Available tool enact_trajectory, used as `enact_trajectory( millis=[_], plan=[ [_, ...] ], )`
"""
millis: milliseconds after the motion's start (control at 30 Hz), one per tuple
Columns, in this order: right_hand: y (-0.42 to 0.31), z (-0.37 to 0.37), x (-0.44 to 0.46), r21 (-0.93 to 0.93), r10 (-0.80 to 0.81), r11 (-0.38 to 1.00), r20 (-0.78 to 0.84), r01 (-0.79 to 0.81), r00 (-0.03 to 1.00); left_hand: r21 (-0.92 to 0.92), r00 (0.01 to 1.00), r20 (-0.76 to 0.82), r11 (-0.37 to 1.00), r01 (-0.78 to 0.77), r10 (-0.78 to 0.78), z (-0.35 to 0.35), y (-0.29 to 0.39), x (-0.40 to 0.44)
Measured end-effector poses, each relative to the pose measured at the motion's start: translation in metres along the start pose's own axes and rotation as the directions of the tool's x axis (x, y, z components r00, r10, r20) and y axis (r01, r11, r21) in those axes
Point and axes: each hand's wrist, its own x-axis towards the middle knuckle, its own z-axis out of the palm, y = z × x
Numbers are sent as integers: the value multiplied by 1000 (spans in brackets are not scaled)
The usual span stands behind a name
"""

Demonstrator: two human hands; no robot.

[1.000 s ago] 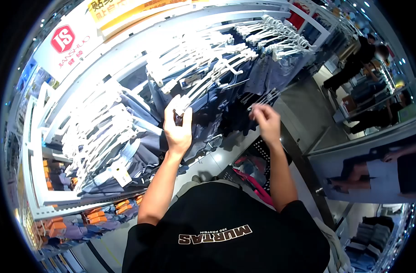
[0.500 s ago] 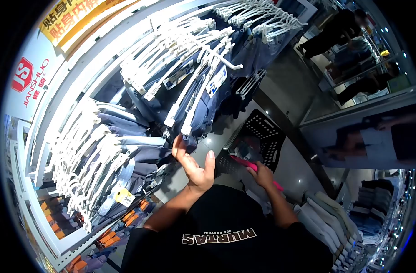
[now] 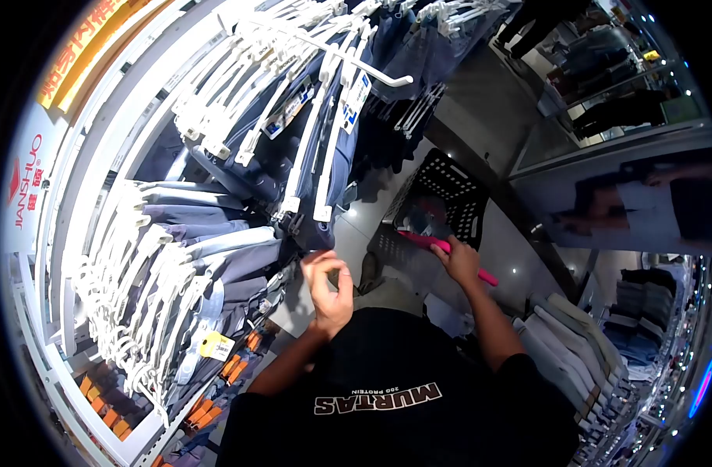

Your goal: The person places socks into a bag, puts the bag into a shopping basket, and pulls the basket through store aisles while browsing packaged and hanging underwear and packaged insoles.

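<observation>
My left hand (image 3: pixel 328 296) is just below dark jeans (image 3: pixel 315 233) that hang folded from white clip hangers (image 3: pixel 325 175). Its fingers are curled, with a gap to the thumb, and nothing shows between them. Whether the fingertips touch the denim is hard to tell. My right hand (image 3: pixel 459 261) is wrapped round the pink handle (image 3: pixel 486 277) of a black perforated shopping basket (image 3: pixel 466 191). Inside the basket lie items in clear wrapping (image 3: pixel 426 218), too dim to name.
A metal display hook (image 3: pixel 383 78) juts out above the jeans. More folded jeans (image 3: pixel 231 249) hang in a row at left, over orange-tagged goods (image 3: pixel 107 397). Shirts (image 3: pixel 562 342) hang at lower right. A person (image 3: pixel 527 27) stands in the far aisle.
My left hand has come down from the lower edge of the hanging jeans, and its fingers have curled in towards the thumb. My right hand keeps hold of the basket handle. The view has shifted slightly.
</observation>
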Motion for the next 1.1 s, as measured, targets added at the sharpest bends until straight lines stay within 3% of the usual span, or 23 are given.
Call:
enact_trajectory(
  millis=[100,167,300,467,533,667,833,1033,1100],
  plan=[
    [7,-6,15,7,4,1000,-19,-4,1000,-200,965,262,978,52,2,8,1,-6],
    [15,-6,27,-1,-16,1000,-61,16,998,-219,928,370,968,124,-36,19,2,-14],
    [36,-9,50,46,-59,997,-140,66,988,-155,875,484,985,71,13,43,5,-18],
    [78,-15,58,270,-111,941,-327,206,939,-19,819,561,991,-131,119,80,16,-6],
    [112,-18,54,255,-4,965,-236,66,972,25,803,568,972,-234,179,104,26,-3],
    [149,-28,58,132,126,985,-103,-112,987,37,718,669,956,-291,192,170,32,0],
    [164,-33,84,136,93,989,-232,-62,968,58,605,753,890,-452,259,261,21,21],
    [187,-36,113,162,46,987,-281,0,959,123,603,679,745,-656,419,369,18,55],
    [200,-30,129,140,12,989,-326,36,945,172,536,729,645,-745,425,401,4,56]
  ],
)
